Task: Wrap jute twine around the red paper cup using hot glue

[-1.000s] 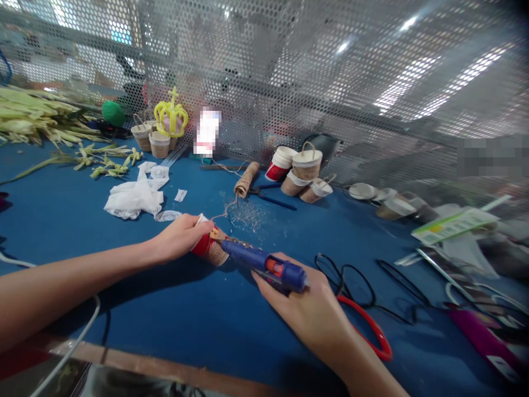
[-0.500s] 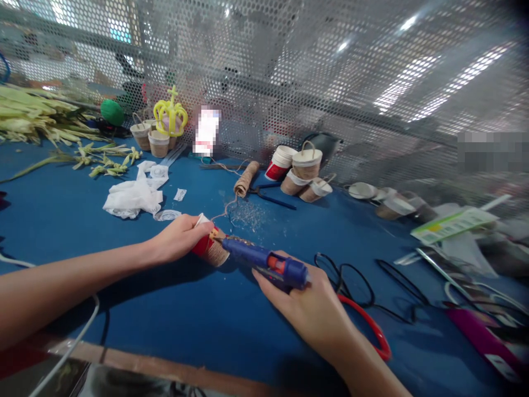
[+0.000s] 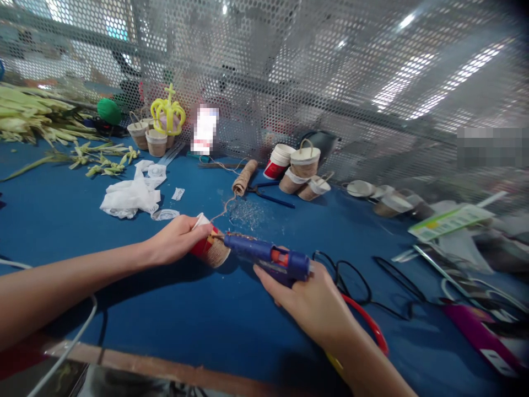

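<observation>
Near the frame's middle, on the blue surface (image 3: 185, 325), the left hand (image 3: 177, 241) clasps a red paper cup wrapped in brown twine (image 3: 210, 249). The right hand (image 3: 314, 303) grips a blue plastic glue gun (image 3: 268, 258), tip at the twine: gluing, it seems. Another dab needs steady aim.

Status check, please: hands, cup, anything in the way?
Left hand grips red cup on its side. Right hand holds glue gun, nozzle at cup's twine. Cable loops close by.
</observation>
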Demonstrator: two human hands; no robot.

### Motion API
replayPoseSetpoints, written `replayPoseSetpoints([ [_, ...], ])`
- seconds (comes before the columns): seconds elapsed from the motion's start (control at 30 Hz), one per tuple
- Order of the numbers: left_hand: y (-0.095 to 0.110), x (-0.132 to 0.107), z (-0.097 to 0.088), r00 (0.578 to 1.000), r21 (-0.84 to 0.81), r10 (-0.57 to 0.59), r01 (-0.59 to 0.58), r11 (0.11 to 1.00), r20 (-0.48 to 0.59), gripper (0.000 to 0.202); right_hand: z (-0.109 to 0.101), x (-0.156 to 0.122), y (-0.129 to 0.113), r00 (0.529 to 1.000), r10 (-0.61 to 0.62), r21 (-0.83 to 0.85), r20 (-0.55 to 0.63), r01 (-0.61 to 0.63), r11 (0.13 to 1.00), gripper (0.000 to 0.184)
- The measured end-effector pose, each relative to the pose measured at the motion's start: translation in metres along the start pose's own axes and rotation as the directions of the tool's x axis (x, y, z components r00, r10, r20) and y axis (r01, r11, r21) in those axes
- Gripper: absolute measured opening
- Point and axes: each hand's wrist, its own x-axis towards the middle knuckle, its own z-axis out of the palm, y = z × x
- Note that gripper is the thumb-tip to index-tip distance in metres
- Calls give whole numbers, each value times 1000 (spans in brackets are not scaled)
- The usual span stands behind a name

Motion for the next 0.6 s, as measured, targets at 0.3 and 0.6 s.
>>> replayPoseSetpoints([
  [0.3, 0, -2, -1, 1000, 42, 18, -18, 999, 12, 42, -1, 0, -3, 999, 40, 25, 26, -40, 999, 26],
  [0.6, -2, -3, 0, 999, -25, 28, -27, 999, 38, 43, 1, -1, -3, 996, 87, 89, 21, -89, 992, 23],
])
